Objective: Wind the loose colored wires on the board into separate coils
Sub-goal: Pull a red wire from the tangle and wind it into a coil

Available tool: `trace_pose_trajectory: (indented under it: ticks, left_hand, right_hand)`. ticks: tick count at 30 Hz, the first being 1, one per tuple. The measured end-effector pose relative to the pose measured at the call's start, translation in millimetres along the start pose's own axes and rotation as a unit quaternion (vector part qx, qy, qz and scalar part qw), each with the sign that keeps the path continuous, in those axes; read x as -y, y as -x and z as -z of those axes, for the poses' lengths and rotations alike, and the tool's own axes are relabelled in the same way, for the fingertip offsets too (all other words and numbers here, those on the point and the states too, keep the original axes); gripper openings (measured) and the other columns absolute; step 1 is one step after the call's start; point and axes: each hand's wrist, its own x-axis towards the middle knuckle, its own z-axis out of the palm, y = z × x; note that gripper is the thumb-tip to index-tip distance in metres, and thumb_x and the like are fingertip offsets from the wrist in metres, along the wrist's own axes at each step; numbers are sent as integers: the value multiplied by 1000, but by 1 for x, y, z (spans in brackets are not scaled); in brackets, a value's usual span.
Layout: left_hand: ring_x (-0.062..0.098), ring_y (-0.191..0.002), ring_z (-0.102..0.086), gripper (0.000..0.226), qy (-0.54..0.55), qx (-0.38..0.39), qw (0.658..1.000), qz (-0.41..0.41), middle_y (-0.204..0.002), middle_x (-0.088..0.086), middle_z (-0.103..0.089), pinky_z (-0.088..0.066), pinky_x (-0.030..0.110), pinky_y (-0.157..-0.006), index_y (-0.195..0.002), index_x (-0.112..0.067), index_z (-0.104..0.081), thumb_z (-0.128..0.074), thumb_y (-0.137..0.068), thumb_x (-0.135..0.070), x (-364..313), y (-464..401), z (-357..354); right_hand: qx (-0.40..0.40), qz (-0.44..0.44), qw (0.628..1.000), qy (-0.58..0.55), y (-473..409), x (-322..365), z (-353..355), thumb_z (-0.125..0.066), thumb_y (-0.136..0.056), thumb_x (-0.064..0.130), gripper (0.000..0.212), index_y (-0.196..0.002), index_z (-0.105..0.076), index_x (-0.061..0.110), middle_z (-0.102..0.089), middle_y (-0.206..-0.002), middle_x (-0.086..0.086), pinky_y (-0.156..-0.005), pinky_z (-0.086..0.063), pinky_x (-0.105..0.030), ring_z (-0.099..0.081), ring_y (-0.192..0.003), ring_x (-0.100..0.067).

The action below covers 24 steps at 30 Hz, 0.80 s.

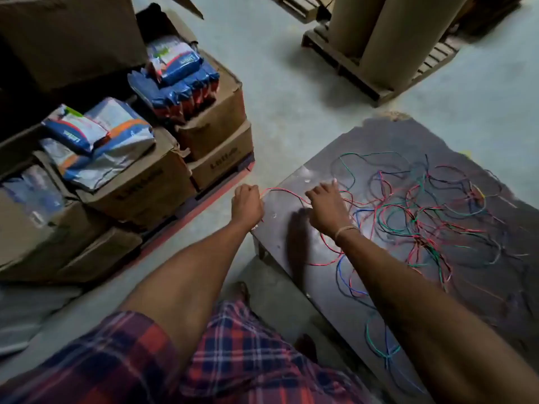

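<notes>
Your clothing: plaid cloth [233, 354] fills the bottom edge.
Left hand: your left hand [247, 203] is curled in a fist, gripping the end of a red wire [287, 191] just off the board's left edge.
Right hand: your right hand [326, 206] is over the board, fingers bent, pinching the same red wire.
Board: the dark board [379, 135] lies on the floor.
Wires: a loose tangle of colored wires [423, 217] spreads across the board, right of your hands.
Farther: cardboard boxes [145, 182] with packets [96, 135] on top at left; cardboard rolls [388, 33] on a pallet beyond.
</notes>
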Motion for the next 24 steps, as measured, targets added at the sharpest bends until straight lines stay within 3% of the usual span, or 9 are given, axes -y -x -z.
trace_pose_trajectory:
  ticks: [3, 7, 10, 12, 14, 17, 21, 22, 24]
  left_hand:
    - [39, -128, -46, 31, 0, 43, 997, 66, -132, 20, -54, -42, 46, -101, -123, -5, -57, -57, -100, -25, 3, -17, -7]
    - [41, -118, -56, 23, 18, 80, 995, 64, -123, 19, -62, -47, 43, -93, -113, -7, -67, -57, -98, -21, 12, -35, -9]
    - [41, -103, -64, 17, 58, 89, 994, 30, -106, 19, -70, -49, 39, -80, -93, -5, -72, -57, -91, -11, 18, -50, -7]
    - [36, -94, -67, 16, 168, 98, 981, 17, -95, 16, -73, -48, 37, -75, -88, -6, -69, -56, -94, -12, 19, -56, -1]
    - [30, -78, -68, 13, 383, 154, 909, 55, -80, 12, -73, -51, 37, -67, -91, -9, -58, -50, -101, -14, 11, -57, 15]
    - [23, -62, -72, 18, 633, 235, 717, 172, -63, 8, -70, -58, 32, -59, -96, -11, -49, -36, -109, -13, -10, -52, 40]
    - [23, -80, -77, 36, 801, 276, 497, 189, -83, 15, -76, -64, 33, -76, -95, 4, -65, -32, -107, -3, -33, -55, 56]
    - [25, -95, -76, 35, 816, 296, 469, 164, -98, 18, -76, -62, 34, -87, -102, 8, -67, -33, -103, 0, -38, -56, 57]
    - [27, -125, -63, 36, 811, 335, 465, 116, -129, 18, -67, -51, 37, -106, -124, 11, -58, -39, -95, 2, -52, -53, 60]
  right_hand:
    - [37, -15, 997, 70, -13, 13, -9, -61, -88, 24, 35, -116, -69, 5, -65, -111, -19, -126, -4, -60, -49, -125, -42]
    - [82, -57, 987, 126, -16, 23, -12, -53, -92, 19, 32, -117, -69, 7, -67, -109, -14, -125, 5, -60, -50, -124, -38]
    - [101, -86, 984, 118, -17, 24, -13, -49, -93, 13, 30, -114, -69, 9, -66, -107, -12, -125, 6, -63, -55, -117, -35]
    - [94, -93, 985, 111, -15, 23, -14, -50, -94, 14, 28, -111, -71, 10, -66, -104, -10, -126, 1, -64, -57, -112, -35]
    - [82, -98, 986, 107, -13, 20, -14, -53, -95, 15, 26, -109, -74, 13, -66, -101, -9, -126, 0, -64, -59, -109, -35]
    - [50, -91, 992, 69, -6, 24, -8, -58, -88, 12, 30, -112, -76, 19, -65, -98, -8, -124, -3, -62, -60, -106, -35]
    - [-7, -65, 998, -21, 14, 39, 9, -60, -94, 20, 28, -115, -77, 28, -70, -101, -6, -99, -36, -47, -64, -102, -36]
    - [-30, -51, 997, -58, 21, 43, 14, -63, -94, 22, 25, -114, -78, 26, -71, -99, -6, -89, -41, -44, -66, -98, -37]
    - [-53, -27, 990, -129, 35, 46, 23, -69, -93, 24, 24, -115, -78, 21, -72, -94, -7, -76, -45, -38, -68, -92, -36]
